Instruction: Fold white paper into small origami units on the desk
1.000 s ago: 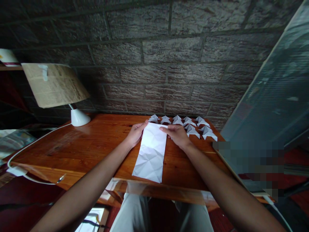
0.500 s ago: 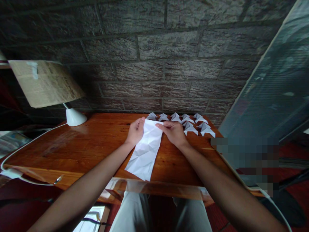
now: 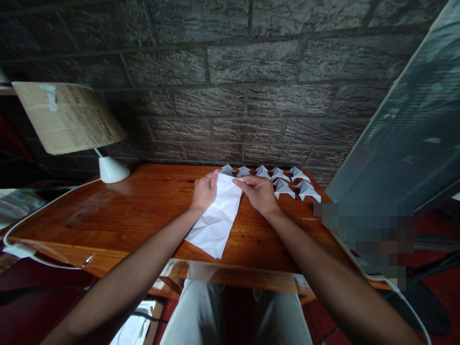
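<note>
A long strip of white paper (image 3: 216, 218), marked with several creases, slants from my hands toward the front edge of the wooden desk (image 3: 143, 206). My left hand (image 3: 206, 191) is closed on its upper left corner, thumb pointing up along the edge. At the upper right corner, my right hand (image 3: 258, 191) pinches the sheet with its thumb on top; the fingers beneath are partly hidden. Just beyond my hands, several folded white paper pieces (image 3: 283, 188) stand in two rows, the nearer ones close to my right hand.
A lamp (image 3: 113, 170) with a brown paper shade stands at the back left, its white cord (image 3: 46, 203) running over the desk. Behind rises a brick wall (image 3: 269, 103). A translucent ribbed panel (image 3: 381, 139) leans along the right side. An open drawer-like box (image 3: 134, 326) sits below left.
The lower end of the paper has swung to the left, so the strip now lies tilted. My left hand has turned and closed more over the corner. The view has shifted slightly.
</note>
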`<state>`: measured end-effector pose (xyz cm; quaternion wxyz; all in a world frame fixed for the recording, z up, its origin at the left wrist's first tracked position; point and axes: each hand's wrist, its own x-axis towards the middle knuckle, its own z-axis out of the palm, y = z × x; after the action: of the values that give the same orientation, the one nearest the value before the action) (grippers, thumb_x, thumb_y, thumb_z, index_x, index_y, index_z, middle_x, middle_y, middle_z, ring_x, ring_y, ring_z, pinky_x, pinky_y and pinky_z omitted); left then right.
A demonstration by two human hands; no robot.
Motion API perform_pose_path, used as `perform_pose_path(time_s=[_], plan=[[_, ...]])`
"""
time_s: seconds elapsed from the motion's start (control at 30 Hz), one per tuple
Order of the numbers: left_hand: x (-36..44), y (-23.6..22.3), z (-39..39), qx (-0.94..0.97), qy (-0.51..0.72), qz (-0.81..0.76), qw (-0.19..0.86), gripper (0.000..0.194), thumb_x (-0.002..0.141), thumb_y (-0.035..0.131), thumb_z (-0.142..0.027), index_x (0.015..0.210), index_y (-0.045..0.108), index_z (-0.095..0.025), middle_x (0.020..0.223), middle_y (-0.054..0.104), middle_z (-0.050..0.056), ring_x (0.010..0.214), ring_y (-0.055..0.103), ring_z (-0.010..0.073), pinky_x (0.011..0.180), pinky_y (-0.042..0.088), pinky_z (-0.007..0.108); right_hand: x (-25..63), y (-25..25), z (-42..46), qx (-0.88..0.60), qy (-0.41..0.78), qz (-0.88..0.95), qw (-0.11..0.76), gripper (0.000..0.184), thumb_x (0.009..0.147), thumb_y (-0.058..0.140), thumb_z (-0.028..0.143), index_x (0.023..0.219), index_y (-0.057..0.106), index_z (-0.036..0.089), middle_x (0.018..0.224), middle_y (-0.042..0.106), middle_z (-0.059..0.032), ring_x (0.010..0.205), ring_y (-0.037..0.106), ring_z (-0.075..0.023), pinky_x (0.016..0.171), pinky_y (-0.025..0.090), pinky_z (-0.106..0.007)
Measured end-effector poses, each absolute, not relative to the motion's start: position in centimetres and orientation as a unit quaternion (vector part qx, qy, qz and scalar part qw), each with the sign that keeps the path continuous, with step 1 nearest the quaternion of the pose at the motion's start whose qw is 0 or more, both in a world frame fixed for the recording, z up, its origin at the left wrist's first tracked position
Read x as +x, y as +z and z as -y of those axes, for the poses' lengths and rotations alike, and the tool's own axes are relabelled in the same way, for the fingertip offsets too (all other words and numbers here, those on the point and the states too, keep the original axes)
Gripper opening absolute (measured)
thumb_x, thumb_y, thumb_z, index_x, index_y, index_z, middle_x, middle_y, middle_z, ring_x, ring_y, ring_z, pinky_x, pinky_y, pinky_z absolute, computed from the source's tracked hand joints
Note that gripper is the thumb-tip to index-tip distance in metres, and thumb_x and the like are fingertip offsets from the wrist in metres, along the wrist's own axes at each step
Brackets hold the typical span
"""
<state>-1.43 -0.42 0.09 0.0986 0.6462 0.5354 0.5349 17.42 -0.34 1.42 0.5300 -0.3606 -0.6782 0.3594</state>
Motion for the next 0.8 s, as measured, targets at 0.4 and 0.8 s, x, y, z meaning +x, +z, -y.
perform_pose_path(time_s=[0.4,0.8], plan=[[-1.0,-0.3,1.3,0.592,0.573,-0.426,0.375,0.055,0.068,0.079,-0.064,0.085,0.076,-0.012,0.08,0.076,0.005,0.066,0.062,0.0161,0.062,0.049,0.026,18.1,1.6,-0.3,-0.36,0.486,0.588,0.537,0.035,0.069,0.08,0.051,0.084,0.08,0.02,0.074,0.075,-0.0015,0.06,0.059,-0.0128,0.056,0.045,-0.024],[-0.6,0.1,1.9,0.574,0.538,-0.411,0.461,0.052,0.066,0.086,-0.052,0.1,0.077,-0.014,0.093,0.078,0.007,0.07,0.067,0.0172,0.065,0.052,0.026,19.9,1.8,-1.8,-0.387,0.385,0.651,0.528,0.033,0.074,0.075,0.05,0.081,0.079,0.018,0.073,0.075,-0.0032,0.057,0.059,-0.0144,0.057,0.048,-0.028]])
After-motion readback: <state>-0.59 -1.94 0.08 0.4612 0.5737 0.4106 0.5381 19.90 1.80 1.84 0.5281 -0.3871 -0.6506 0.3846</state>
